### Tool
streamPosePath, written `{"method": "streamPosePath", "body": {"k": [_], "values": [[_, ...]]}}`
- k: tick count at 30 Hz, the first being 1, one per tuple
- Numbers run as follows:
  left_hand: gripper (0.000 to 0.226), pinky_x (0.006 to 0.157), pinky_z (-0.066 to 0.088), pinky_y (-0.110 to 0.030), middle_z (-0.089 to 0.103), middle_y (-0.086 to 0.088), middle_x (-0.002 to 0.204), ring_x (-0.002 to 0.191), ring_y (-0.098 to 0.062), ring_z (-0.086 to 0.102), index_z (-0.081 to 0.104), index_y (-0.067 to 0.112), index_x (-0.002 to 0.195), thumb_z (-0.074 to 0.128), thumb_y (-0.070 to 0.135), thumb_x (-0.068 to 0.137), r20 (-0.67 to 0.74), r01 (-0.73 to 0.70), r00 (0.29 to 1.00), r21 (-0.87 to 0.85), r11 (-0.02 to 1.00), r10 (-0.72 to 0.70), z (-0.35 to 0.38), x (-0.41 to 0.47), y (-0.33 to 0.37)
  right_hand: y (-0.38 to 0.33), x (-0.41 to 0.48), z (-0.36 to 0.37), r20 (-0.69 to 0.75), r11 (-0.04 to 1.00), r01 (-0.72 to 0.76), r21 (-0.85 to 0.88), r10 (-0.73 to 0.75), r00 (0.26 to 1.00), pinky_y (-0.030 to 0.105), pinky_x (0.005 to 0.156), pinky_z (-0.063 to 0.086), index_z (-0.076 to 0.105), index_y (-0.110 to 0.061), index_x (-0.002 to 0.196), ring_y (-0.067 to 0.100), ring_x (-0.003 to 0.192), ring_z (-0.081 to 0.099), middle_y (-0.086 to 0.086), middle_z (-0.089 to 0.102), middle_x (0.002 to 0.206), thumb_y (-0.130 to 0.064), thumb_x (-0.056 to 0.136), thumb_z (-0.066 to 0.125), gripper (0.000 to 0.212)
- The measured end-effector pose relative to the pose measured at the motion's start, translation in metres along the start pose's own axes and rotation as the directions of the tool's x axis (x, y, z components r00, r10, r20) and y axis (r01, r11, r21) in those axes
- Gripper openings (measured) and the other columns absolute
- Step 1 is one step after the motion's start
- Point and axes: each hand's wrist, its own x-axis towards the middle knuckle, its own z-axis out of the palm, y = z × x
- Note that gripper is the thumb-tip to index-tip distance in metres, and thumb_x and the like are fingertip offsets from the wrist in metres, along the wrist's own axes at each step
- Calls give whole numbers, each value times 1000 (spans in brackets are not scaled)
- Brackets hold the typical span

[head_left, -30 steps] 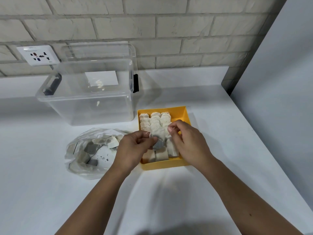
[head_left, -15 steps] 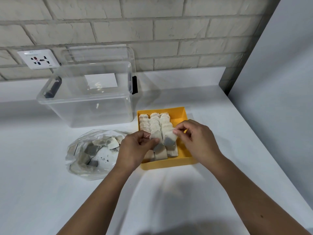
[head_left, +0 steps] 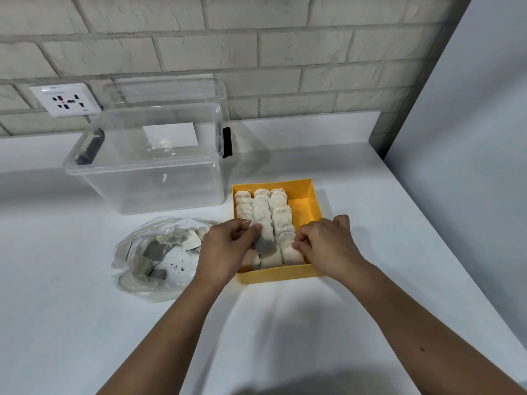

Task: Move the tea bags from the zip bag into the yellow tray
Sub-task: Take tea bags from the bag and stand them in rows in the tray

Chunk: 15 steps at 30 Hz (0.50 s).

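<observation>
Tea bags (head_left: 263, 212) stand in three packed rows along the left side of the yellow tray (head_left: 316, 202), at the centre of the frame; a bare strip of tray floor shows on the right. The left hand (head_left: 225, 252) covers the tray's near-left corner and hides the front of the left row. Its thumb and fingers pinch one upright tea bag (head_left: 264, 241), whose lower part looks grey, over the middle row. The right hand (head_left: 328, 243) rests at the near-right corner, fingers curled, pinching the top of the front tea bag (head_left: 290, 253) in the right row. Whether it grips paper or a string is hard to make out.

Left of the tray, touching the left hand's wrist side, lies the crumpled clear zip bag (head_left: 142, 276). More tea bags show inside it, blurred by the film, with dark specks (head_left: 176, 266) beside them. Its opening cannot be made out.

Behind, at upper left, sits a clear storage box (head_left: 142, 189) with its lid (head_left: 171, 91) leaning on the brick wall (head_left: 285, 52), next to a wall socket (head_left: 66, 99). Everything stands on a white counter (head_left: 71, 323).
</observation>
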Motion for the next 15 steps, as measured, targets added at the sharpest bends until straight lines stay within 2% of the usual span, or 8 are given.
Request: {"method": "streamPosePath", "body": {"k": [5, 10, 13, 15], "values": [[9, 65, 48, -16, 76, 6, 73, 66, 0, 66, 77, 24, 87, 72, 32, 89, 14, -2, 1000, -24, 1000, 2, -1, 0, 0, -2, 8, 10, -50, 996, -49, -70, 46, 998, 38, 86, 22, 69, -29, 95, 15, 93, 57, -8, 70, 89, -45, 97, 48, 27], [8, 69, 51, -23, 76, 3, 75, 69, -4, 67, 77, 23, 90, 73, 30, 88, 25, 11, 1000, -37, 999, -10, -1, 1, -1, -5, 12, 14, -39, 996, -54, -66, 51, 998, 38, 87, 23, 69, -29, 96, 15, 93, 57, -8, 70, 90, -47, 96, 48, 28], [8, 70, 50, -23, 75, 6, 72, 67, -4, 67, 77, 22, 89, 75, 29, 87, 31, 16, 999, -54, 998, -15, -1, 1, -1, -4, 10, 6, -83, 999, -42, 20, 44, 996, 36, 88, 22, 66, -31, 100, 13, 94, 58, -11, 69, 95, -49, 92, 55, 23], [6, 74, 53, -28, 74, 8, 71, 69, -8, 67, 77, 25, 86, 76, 31, 85, 22, 12, 1000, -50, 999, -11, -1, 2, 0, -5, 8, -3, -114, 986, -32, 165, 51, 992, 36, 90, 24, 63, -34, 104, 7, 92, 59, -14, 66, 95, -51, 86, 63, 24]]}}
